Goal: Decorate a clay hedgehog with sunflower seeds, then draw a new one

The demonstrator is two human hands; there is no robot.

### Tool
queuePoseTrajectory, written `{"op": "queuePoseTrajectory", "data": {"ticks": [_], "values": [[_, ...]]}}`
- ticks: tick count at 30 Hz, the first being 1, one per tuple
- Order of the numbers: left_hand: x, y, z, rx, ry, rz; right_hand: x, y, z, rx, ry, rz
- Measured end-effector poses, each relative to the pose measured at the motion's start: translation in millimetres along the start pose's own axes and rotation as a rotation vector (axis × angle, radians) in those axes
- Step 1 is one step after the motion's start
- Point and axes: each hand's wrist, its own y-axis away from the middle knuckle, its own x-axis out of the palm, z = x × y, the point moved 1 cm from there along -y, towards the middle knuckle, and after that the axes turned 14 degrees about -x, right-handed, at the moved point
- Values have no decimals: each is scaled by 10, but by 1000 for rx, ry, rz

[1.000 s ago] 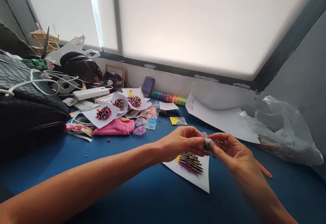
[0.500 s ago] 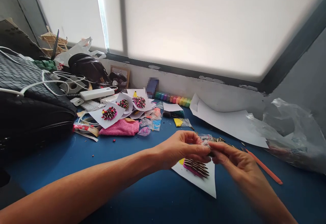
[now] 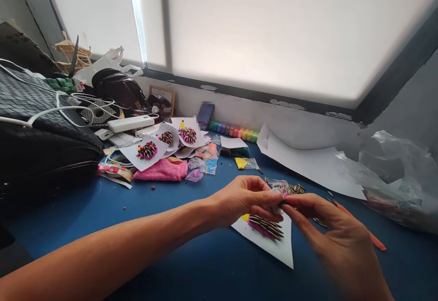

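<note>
My left hand pinches a small crumpled clear plastic wrapper. Close against it, my right hand has thumb and forefinger closed on a small dark lump, mostly hidden by the fingers. Below both hands lies a sheet of white paper. On it sits a pink and yellow clay shape with rows of striped sunflower seeds stuck in it. Behind the fingers are a plastic packet with pink in it and a pile of loose sunflower seeds.
Finished-looking seed-and-clay figures lie on papers at the left, beside a pink cloth. An orange stick tool and a clear plastic bag are at the right. Coloured clay pots line the wall; a black bag stands far left.
My right hand has drawn slightly back to the right and its thumb has dropped lower, showing more of the dark lump and wrapper. My left hand stays nearly in place.
</note>
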Motion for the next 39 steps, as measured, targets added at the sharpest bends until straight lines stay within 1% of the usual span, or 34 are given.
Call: {"op": "queuePoseTrajectory", "data": {"ticks": [6, 10, 12, 16, 21, 28, 32, 34, 39], "values": [[-12, -7, 10, 10, -3, 54, 7, 13, -11, -105, 35, 19], [-29, -7, -13, -29, 46, 148, -17, 4, -25, -150, 71, 13], [-39, -1, -21, -42, 36, 174, -32, 3, -37, -159, 87, 19], [-56, -10, 7, -3, -3, 116, -35, -1, -50, -158, 45, 58], [-61, -48, 55, -15, -44, 50, -8, -14, -32, -190, 26, 94], [-89, -84, 75, -17, -62, 74, -17, 7, -25, -342, 204, 67], [-103, -91, 96, -10, -62, 71, -38, 20, -77, -412, 281, 146], [-97, -87, 99, -11, -49, 77, -34, 32, -85, -445, 333, 156], [-60, -78, 101, -17, -24, 16, 30, 73, -23, -534, 410, 83]]}}
